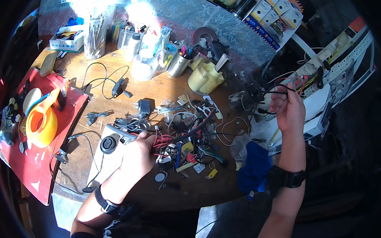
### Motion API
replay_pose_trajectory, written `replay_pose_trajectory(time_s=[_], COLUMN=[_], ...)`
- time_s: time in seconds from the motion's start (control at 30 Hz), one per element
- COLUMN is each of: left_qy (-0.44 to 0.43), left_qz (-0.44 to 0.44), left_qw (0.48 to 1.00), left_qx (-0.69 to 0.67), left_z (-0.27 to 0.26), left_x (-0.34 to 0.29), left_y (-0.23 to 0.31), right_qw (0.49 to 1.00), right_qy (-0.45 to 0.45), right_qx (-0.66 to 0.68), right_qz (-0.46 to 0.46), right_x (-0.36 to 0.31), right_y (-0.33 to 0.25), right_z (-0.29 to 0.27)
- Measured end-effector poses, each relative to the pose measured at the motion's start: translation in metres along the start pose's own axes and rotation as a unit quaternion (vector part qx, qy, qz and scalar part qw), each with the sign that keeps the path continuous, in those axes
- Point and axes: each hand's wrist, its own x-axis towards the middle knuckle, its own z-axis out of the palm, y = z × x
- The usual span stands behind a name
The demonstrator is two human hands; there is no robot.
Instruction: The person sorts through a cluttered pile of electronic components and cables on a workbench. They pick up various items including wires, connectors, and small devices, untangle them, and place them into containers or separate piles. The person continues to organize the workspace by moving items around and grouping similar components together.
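Note:
My left hand (138,154) is closed over the near-left side of a tangled heap of cables and small parts (189,119). From its fingers come red wires (162,142) and a dark strip of cable (194,132) slanting to the upper right. Raised at the right, my right hand (288,107) pinches a thin black cable (281,85), whose far end is lost among other cords. Beside my left hand lie a white piece with a round black part (108,144) and a coiled black cable (128,124). A black plug adapter (144,107) sits just beyond them.
A red folder (37,172) at the left carries an orange-yellow tape roll (42,123). Cups, jars and a yellow pen holder (206,77) line the back of the wooden table (76,156). A blue cloth (254,166) and clear plastic bags (239,149) lie near the right edge.

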Motion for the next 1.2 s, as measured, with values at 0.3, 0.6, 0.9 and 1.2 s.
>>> replay_pose_trajectory(time_s=[0.3, 0.6, 0.9, 1.2], left_qy=[0.030, -0.125, -0.114, -0.148], left_qz=[0.021, -0.092, -0.133, -0.139], left_qw=[0.998, 0.787, 0.576, 0.598], left_qx=[0.055, -0.597, -0.799, -0.775], left_z=[-0.002, 0.013, 0.019, 0.018], left_x=[0.007, 0.002, 0.004, 0.006], left_y=[-0.008, 0.004, 0.000, -0.003], right_qw=[0.995, 0.978, 0.939, 0.921], right_qy=[0.002, -0.128, -0.328, -0.357], right_qx=[0.101, 0.156, 0.061, -0.018], right_qz=[-0.020, 0.052, 0.086, 0.155], right_x=[0.018, -0.024, -0.094, -0.103], right_y=[-0.046, -0.012, 0.083, 0.117], right_z=[-0.075, 0.005, 0.091, 0.081])
